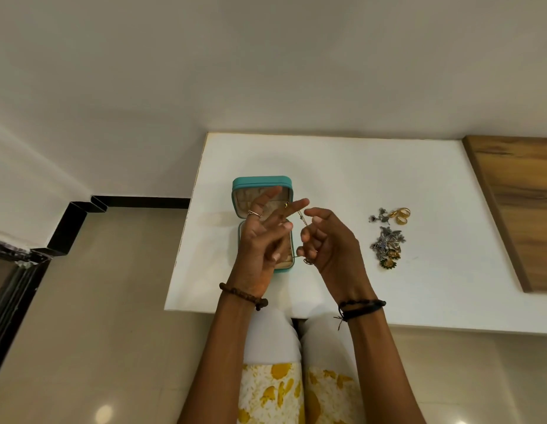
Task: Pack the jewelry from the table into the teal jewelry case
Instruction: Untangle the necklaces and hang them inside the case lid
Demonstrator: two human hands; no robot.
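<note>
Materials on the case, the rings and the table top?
Case: looks like teal faux leather, matte with a soft sheen; pale fabric-like lining inside. Rings: gold-toned metal, polished, with bright glints; plating or solid cannot be told. Table: white, smooth, matte, likely laminate or painted board.

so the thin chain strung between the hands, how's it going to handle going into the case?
Probably floppy: the chain sags between the left hand and right hand rather than holding a line. Likely very light, as fingertips alone carry it. It may tangle or snag, since a small pendant dangles at its lower end beside the open teal jewelry case.
</note>
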